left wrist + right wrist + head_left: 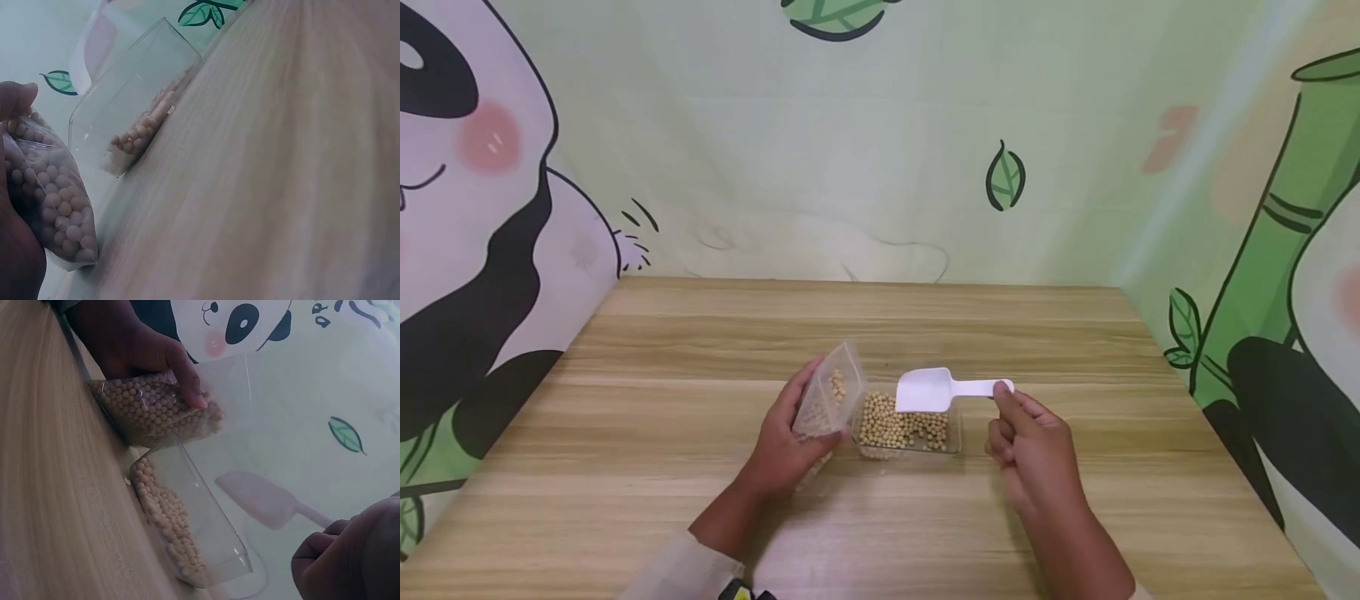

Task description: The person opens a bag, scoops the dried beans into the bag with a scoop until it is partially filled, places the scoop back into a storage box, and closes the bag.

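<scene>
My left hand grips a clear plastic bag partly filled with round, pale beans; its top gapes beside the box. In the right wrist view the beans fill the bag's lower part, the thumb lying across its front. A clear rectangular box stands on the table just right of the bag, with a layer of the same beans over its bottom. My right hand pinches the handle end of a white scoop. The scoop hangs above the box, apart from the beans; its inside is hard to make out.
The wood-grain table reaches back to a wall painted with pandas, leaves and bamboo. A small pale bit lies on the table against the box.
</scene>
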Tool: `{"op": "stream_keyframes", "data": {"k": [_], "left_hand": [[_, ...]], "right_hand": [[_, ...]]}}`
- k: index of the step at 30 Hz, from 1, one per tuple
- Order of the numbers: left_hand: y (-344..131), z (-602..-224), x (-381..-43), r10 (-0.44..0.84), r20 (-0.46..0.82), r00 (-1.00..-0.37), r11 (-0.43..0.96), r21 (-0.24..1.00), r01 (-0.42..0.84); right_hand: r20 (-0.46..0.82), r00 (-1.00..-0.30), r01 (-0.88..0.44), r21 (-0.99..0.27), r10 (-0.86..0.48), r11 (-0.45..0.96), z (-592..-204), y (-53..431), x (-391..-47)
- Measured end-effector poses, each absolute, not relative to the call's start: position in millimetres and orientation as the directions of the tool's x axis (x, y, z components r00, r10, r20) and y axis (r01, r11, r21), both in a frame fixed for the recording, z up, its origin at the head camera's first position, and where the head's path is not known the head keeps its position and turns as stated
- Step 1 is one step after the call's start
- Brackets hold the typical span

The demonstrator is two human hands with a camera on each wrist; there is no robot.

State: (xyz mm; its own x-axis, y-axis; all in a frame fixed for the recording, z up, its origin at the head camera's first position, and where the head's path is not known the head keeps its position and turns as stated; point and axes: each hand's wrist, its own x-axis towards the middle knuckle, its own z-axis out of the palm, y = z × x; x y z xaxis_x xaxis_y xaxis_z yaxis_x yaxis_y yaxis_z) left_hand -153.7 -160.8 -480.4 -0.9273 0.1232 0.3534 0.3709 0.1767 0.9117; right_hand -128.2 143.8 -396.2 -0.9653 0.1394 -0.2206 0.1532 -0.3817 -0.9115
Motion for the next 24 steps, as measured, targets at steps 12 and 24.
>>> {"op": "stream_keyframes", "data": {"k": [12, 24], "left_hand": [[-156.5, -477.6, -151.5, 0.068, 0.388, -0.919, 0.118, 0.912, 0.393], [-154.2, -473.9, -145.6, 0.043, 0.343, -0.938, 0.08, 0.935, 0.346]], "right_hand": [[-0.377, -0.924, 0.365, -0.823, -0.063, -0.435, -415.3, 146.9, -137.7], [-0.407, -0.913, 0.391, -0.84, -0.04, -0.375, -422.0, 146.4, -136.9]]}}
